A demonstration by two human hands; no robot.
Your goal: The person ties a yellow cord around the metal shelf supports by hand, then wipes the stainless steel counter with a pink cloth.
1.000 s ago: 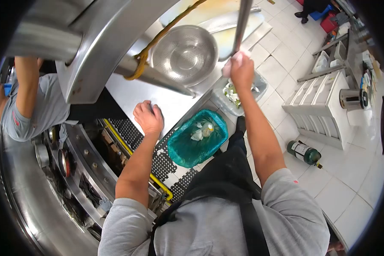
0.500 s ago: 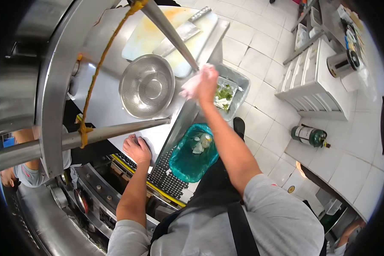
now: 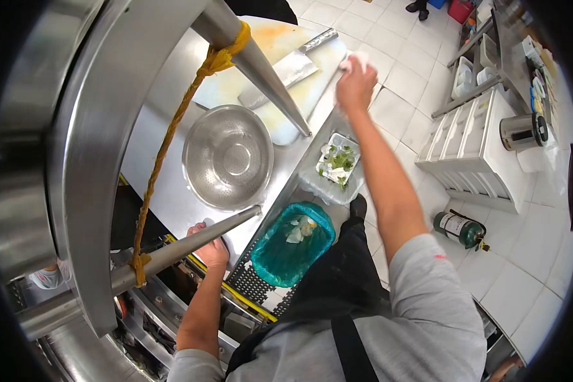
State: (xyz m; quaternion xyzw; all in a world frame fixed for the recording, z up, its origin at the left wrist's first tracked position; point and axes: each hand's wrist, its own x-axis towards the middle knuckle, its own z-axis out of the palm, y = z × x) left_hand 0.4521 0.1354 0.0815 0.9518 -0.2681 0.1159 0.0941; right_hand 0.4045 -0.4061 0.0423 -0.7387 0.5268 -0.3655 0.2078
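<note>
My right hand (image 3: 355,89) is closed on a pale pinkish cloth (image 3: 353,62) at the right edge of the steel table (image 3: 162,137), beside the white cutting board (image 3: 261,44). A wide cleaver (image 3: 293,69) lies flat on that board. Left of centre, a perforated steel colander (image 3: 228,156) rests on the table. My left hand (image 3: 211,249) is at the table's near edge, partly behind a steel bar (image 3: 191,242); a dark object shows by its palm, and its fingers are mostly hidden.
Below the table edge are a teal-lined bin (image 3: 293,245) and a grey bin (image 3: 353,184) with a tray of green scraps. A green gas cylinder (image 3: 458,229) lies on the floor near white drawers (image 3: 471,140). Another person's shoes (image 3: 417,10) show at the top.
My right hand has moved up along the table's edge with the cloth, from beside the grey bin to the board's right side. The view has shifted, and the bar now covers part of my left hand.
</note>
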